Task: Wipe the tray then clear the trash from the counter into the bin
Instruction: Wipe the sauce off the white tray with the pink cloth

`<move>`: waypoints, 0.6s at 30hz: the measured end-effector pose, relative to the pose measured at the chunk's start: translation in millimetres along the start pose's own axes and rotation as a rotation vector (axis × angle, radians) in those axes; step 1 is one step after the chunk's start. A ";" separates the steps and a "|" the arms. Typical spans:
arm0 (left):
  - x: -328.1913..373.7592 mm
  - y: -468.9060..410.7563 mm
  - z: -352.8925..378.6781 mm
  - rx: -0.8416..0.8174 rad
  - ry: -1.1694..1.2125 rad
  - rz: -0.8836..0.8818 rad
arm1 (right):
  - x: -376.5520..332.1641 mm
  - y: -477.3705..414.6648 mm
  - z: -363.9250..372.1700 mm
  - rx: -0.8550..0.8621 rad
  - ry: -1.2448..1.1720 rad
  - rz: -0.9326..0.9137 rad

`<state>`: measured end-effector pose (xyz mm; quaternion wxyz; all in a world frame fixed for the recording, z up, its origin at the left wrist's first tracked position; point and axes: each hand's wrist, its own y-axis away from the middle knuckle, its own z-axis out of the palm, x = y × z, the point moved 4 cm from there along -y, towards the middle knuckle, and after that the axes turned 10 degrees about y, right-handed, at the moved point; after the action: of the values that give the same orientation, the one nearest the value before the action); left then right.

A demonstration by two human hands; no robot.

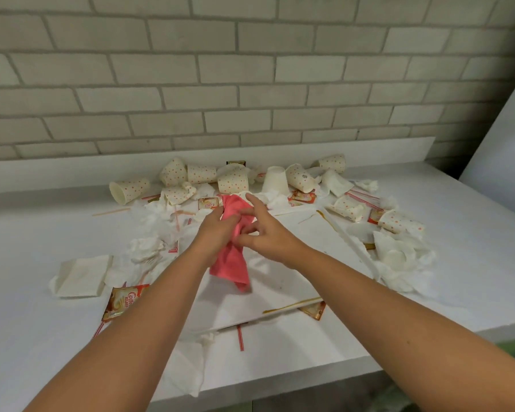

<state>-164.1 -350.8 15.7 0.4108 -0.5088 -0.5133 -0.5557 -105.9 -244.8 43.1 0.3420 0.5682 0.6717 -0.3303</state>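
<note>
1. A white counter ran along a pale brick wall, with a low white upstand at its back edge.
2. A flat white tray lay in the middle of the counter, turned at an angle. A brown spill streaked its right rim, and more ran along its front rim.
3. Both hands were above the tray. The left hand had its fingers curled round a pink cloth. The right hand pinched the same cloth with thumb and bent fingers, forefinger straight. The cloth's loose end hung down over the tray.
4. Dotted paper cups lay scattered along the back edge and toward the right edge, most tipped on their sides and some crushed. One cup at the back left showed an empty pale inside.
5. A plain white cup stood mouth down among them, behind the tray.
6. Crumpled tissues lay left and right of the tray. A folded napkin sat toward the front left, with a creamer sachet just beside it. A red-striped straw lay by the front edge.
</note>
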 end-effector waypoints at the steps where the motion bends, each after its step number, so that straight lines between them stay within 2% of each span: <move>1: 0.4 -1.0 1.0 0.001 -0.048 0.009 | 2.6 2.0 -8.3 0.002 0.051 -0.016; 5: 4.0 -11.3 5.2 0.034 -0.239 0.085 | 34.3 0.4 -56.0 0.131 0.294 0.026; 10: 5.9 -27.3 18.6 0.011 -0.514 0.159 | 116.7 -0.9 -127.9 0.227 0.690 0.366; 13: -2.6 -39.6 27.4 -0.020 -0.661 0.135 | 148.7 3.9 -146.9 0.216 0.739 0.476; 18: -24.7 -54.7 36.1 -0.024 -0.877 0.065 | 180.8 -9.4 -159.4 0.055 0.732 0.520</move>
<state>-208.9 -309.4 -18.6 0.1654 -0.7173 -0.6163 -0.2797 -150.4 -16.3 -20.0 0.1383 0.8063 0.5744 -0.0282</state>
